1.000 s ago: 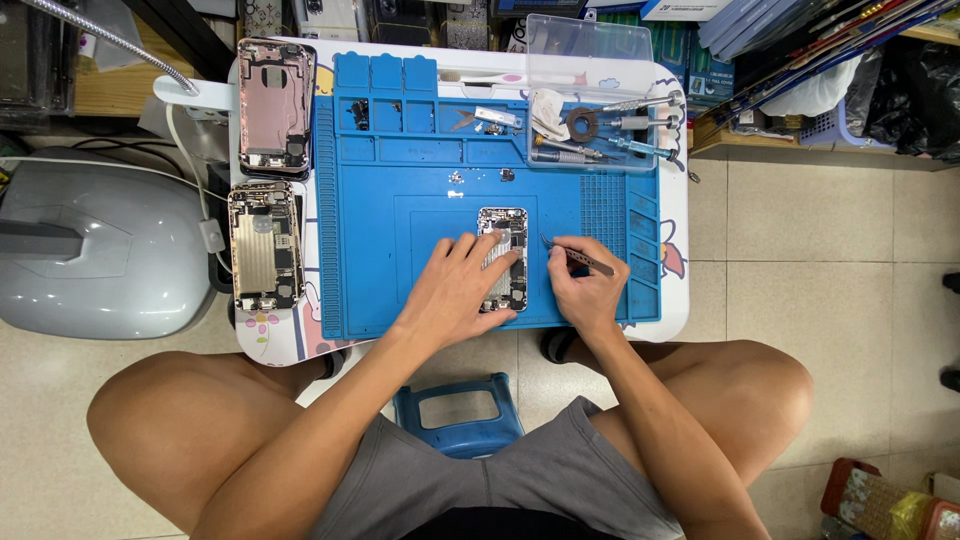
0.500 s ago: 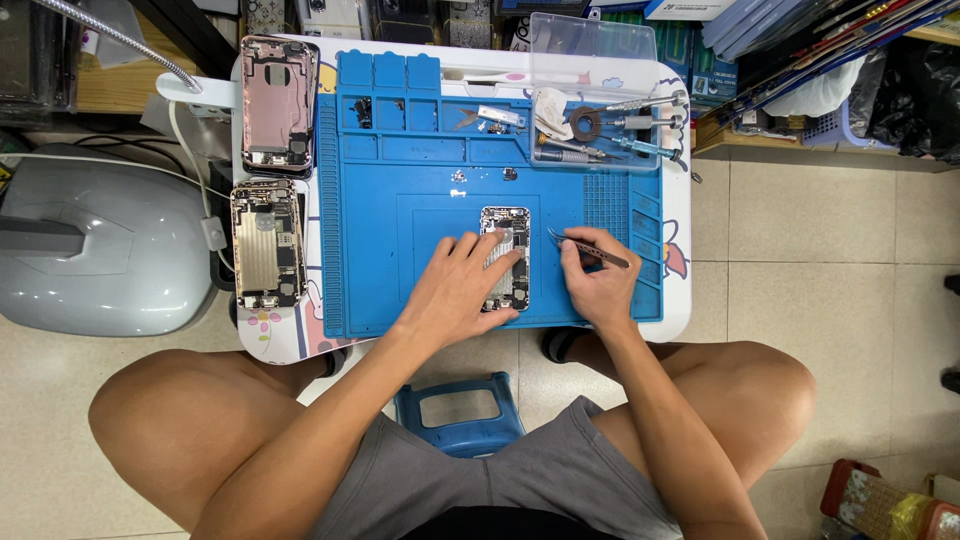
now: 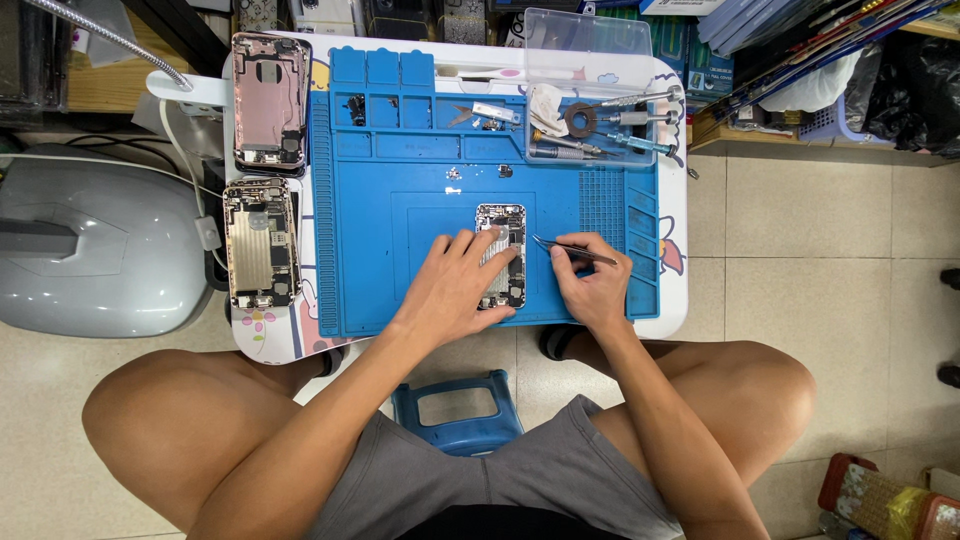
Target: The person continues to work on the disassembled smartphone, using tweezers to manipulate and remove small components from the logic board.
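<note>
A clear plastic box (image 3: 588, 60) sits at the twelve o'clock edge of the blue work mat (image 3: 420, 200). At its front lie a white cloth (image 3: 548, 104), a dark ring (image 3: 579, 118) and several screwdrivers (image 3: 640, 120) with their shafts running across, three to nine o'clock. The mat's small moulded trays along the top hold tiny parts; what they are is too small to tell.

The opened phone (image 3: 502, 256) lies near the middle of the mat, insides up, its long axis running twelve to six o'clock. The left hand (image 3: 452, 290) lies flat over its nine o'clock side, fingers spread, pressing it to the mat; its grip is an open palm, not curled around anything. The right hand (image 3: 592, 285), just at three o'clock of the phone, has its grip pinched shut on tweezers (image 3: 572, 250), whose tips point toward ten o'clock and end at the phone's right edge.

On the white surface (image 3: 672, 300) at nine o'clock of the mat lie two more opened phone bodies (image 3: 262, 170), both lengthwise twelve to six.
</note>
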